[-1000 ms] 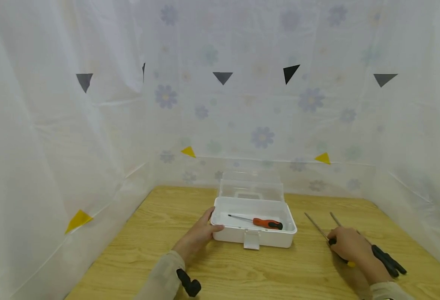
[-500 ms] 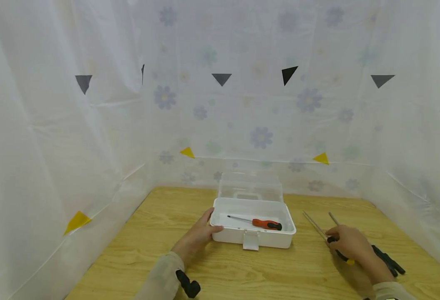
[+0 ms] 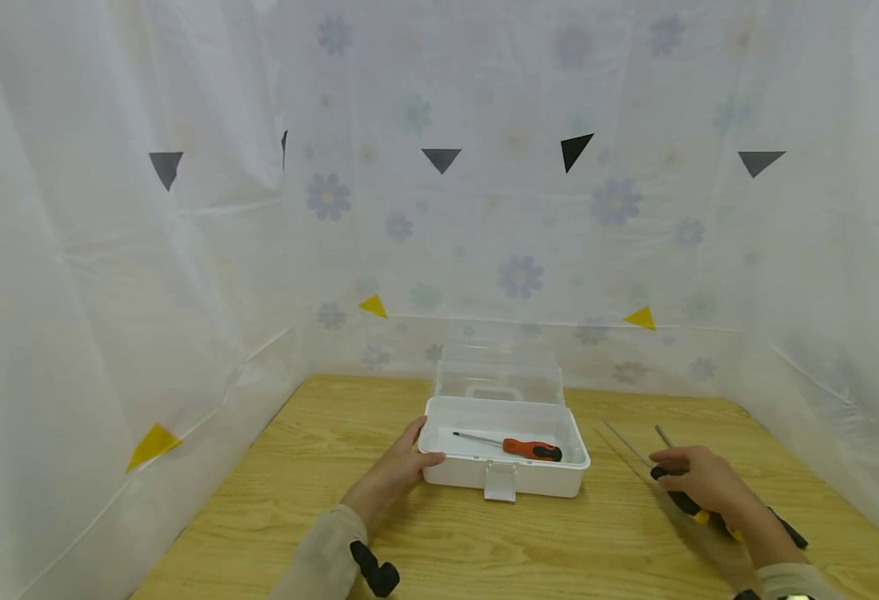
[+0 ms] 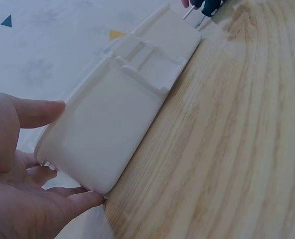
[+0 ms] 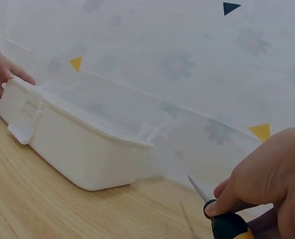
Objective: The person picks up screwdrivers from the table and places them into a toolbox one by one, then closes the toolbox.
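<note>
A white plastic box (image 3: 536, 481) with its clear lid (image 3: 501, 379) raised stands mid-table. Inside lies an orange-and-black screwdriver (image 3: 532, 450). My left hand (image 3: 420, 446) grips the box's left end, thumb over the rim; in the left wrist view the box (image 4: 112, 119) sits between thumb and fingers of that hand (image 4: 13, 174). To the right of the box, my right hand (image 3: 671, 468) grips the handle of a black-and-yellow screwdriver (image 3: 685, 502), its shaft pointing up-left. The right wrist view shows the same hand (image 5: 272, 184) pinching that handle (image 5: 227, 225).
A second screwdriver with a black handle (image 3: 790, 531) lies on the wooden table (image 3: 544, 542) just beyond my right hand. White flowered curtains (image 3: 521, 208) close in the table at the back and both sides. A black wrist mount (image 3: 377, 573) shows on my left sleeve.
My right hand has closed on the black-and-yellow screwdriver and raised it slightly off the table, drawing it back toward me. The left hand and the box have stayed put.
</note>
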